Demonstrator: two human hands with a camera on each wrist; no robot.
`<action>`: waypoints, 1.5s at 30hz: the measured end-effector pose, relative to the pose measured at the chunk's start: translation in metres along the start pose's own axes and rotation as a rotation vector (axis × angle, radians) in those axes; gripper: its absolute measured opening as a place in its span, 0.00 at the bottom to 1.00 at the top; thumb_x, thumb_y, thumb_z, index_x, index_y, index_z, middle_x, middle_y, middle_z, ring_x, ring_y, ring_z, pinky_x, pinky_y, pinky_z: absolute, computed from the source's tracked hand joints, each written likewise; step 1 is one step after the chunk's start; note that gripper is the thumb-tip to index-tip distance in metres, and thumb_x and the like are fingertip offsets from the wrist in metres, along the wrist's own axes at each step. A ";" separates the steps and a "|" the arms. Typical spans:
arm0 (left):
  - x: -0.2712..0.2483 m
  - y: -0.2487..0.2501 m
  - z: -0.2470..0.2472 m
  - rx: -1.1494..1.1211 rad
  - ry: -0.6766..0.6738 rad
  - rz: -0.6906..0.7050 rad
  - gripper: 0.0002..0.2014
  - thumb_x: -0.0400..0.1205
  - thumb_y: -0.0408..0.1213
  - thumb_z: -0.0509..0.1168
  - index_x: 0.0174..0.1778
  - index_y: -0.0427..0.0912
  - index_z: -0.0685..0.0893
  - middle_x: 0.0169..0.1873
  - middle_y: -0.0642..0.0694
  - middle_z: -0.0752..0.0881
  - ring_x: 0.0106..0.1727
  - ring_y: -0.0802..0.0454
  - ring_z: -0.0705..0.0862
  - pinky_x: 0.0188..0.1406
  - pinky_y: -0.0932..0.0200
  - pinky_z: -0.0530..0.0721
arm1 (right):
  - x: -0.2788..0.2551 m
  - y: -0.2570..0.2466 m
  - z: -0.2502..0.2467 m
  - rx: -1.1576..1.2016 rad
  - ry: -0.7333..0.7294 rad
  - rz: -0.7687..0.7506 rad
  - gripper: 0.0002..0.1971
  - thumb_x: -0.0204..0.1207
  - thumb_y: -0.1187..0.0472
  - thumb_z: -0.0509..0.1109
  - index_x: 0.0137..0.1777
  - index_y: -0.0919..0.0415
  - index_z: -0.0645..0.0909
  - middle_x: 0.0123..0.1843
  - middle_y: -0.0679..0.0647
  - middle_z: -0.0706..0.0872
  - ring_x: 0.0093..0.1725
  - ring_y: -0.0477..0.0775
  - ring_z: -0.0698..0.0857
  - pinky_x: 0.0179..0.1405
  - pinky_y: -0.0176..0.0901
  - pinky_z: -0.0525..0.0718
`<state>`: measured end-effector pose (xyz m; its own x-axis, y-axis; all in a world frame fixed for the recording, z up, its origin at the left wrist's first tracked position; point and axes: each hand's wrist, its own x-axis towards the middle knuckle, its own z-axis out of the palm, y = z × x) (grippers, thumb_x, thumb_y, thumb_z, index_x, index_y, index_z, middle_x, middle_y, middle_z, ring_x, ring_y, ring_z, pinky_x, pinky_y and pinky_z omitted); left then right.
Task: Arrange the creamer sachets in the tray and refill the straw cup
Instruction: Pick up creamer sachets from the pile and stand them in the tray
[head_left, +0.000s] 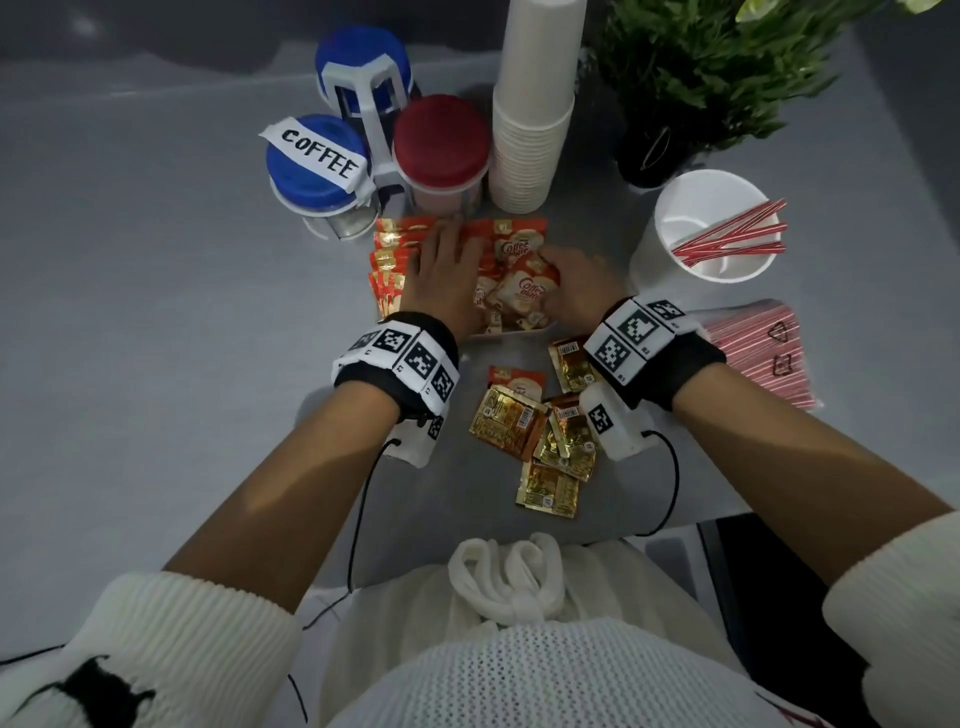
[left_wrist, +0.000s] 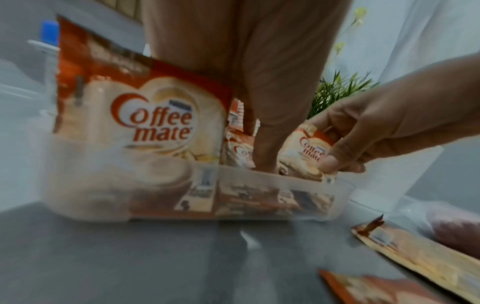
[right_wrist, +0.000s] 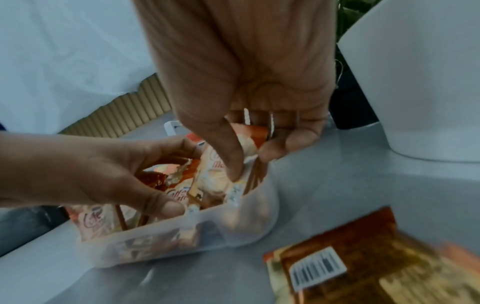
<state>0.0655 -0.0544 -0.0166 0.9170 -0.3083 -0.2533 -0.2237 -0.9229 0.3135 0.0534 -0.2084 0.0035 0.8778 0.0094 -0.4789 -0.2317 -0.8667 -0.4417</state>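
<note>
Creamer sachets stand packed in the clear tray at mid-counter. Right hand pinches one sachet between thumb and fingers, seating it at the tray's right end. Left hand lies on the row, fingers loosely extended, bracing it. Sachet step in hand. Loose sachets nearer the person likely go in next; the straw cup holds few straws.

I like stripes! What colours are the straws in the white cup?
The straws in the white cup are red-and-white striped, clearest in the head view.
</note>
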 end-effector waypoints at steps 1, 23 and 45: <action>0.001 -0.002 0.001 0.011 0.001 0.005 0.37 0.75 0.38 0.70 0.78 0.43 0.60 0.81 0.40 0.54 0.82 0.41 0.51 0.79 0.43 0.54 | 0.001 -0.001 0.000 -0.035 -0.009 -0.008 0.28 0.77 0.65 0.63 0.78 0.57 0.63 0.77 0.59 0.69 0.75 0.63 0.66 0.72 0.49 0.66; 0.002 -0.008 0.001 0.016 0.086 0.087 0.33 0.70 0.33 0.72 0.71 0.37 0.71 0.75 0.36 0.66 0.78 0.37 0.61 0.71 0.42 0.66 | 0.019 -0.013 0.000 -0.311 -0.080 -0.066 0.31 0.70 0.58 0.74 0.71 0.61 0.65 0.72 0.60 0.72 0.75 0.64 0.64 0.74 0.63 0.60; 0.008 -0.012 0.004 0.086 0.040 0.114 0.36 0.69 0.38 0.74 0.72 0.39 0.68 0.76 0.37 0.64 0.78 0.36 0.60 0.73 0.45 0.64 | 0.011 -0.014 -0.004 -0.344 0.010 -0.068 0.21 0.77 0.58 0.66 0.68 0.60 0.69 0.71 0.58 0.73 0.74 0.61 0.64 0.71 0.62 0.59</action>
<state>0.0744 -0.0462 -0.0259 0.8959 -0.4046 -0.1836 -0.3533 -0.8993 0.2578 0.0676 -0.1984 0.0074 0.8908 0.0695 -0.4490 -0.0191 -0.9816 -0.1899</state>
